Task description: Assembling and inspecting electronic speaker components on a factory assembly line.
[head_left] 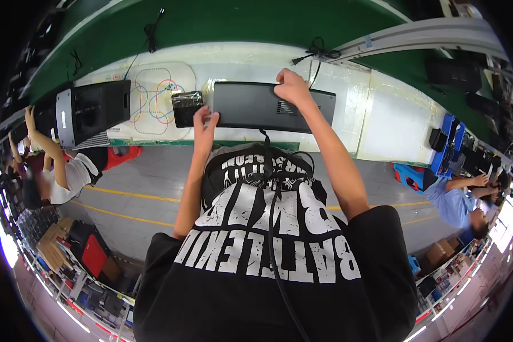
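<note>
A long flat black equipment case (pixel 251 102) with a vented patch lies lengthwise on the white worktop in front of me. My left hand (pixel 205 121) is at the case's near left corner, its thumb apart from the bent fingers. Beside that hand is a small black box (pixel 187 108) with a shiny, tape-like top strip. Over the case's far edge, right of its middle, my right hand (pixel 292 88) is closed with fingers curled; whatever it pinches is hidden. A black cable (pixel 314 71) with a plug lies just beyond the right hand.
Left on the worktop (pixel 256 60) sits a larger black unit (pixel 97 111), near a co-worker's arm (pixel 48 145). A mat with coloured loops (pixel 154 114) lies beside it. The green belt (pixel 233 25) runs behind. A blue bin (pixel 447 145) stands right, near another person (pixel 453 199).
</note>
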`<state>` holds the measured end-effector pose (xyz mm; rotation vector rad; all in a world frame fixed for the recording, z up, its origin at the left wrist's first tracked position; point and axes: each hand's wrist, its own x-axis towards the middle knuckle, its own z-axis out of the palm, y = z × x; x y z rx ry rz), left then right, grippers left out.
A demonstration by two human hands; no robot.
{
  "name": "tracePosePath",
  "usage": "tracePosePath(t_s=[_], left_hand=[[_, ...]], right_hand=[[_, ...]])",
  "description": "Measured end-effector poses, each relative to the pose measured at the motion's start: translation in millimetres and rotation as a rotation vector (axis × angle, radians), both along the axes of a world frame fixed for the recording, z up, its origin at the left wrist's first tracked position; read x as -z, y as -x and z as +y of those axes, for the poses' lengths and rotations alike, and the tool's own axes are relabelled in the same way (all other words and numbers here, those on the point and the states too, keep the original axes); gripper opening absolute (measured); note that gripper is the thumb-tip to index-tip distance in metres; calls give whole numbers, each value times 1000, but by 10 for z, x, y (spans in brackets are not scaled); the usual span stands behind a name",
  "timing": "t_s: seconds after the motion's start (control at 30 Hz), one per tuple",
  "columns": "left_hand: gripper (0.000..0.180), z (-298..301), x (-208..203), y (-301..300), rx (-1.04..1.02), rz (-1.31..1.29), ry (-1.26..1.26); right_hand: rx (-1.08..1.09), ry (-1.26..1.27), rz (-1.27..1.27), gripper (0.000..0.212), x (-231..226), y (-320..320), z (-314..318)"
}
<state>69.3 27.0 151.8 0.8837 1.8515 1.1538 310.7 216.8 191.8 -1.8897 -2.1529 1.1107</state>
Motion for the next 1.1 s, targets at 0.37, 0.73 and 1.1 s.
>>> tracePosePath(t_s=[0.37, 0.73, 1.1], left_hand=[[85, -240, 315, -241, -73, -253, 133], [89, 684, -227, 590, -310, -362, 369], [44, 1048, -1398, 1773, -509, -763, -769]], right_hand=[[116, 509, 723, 68, 1410, -1702, 58], [526, 211, 964, 73, -1706, -180, -127], [347, 696, 899, 28, -2797, 1437, 1480]])
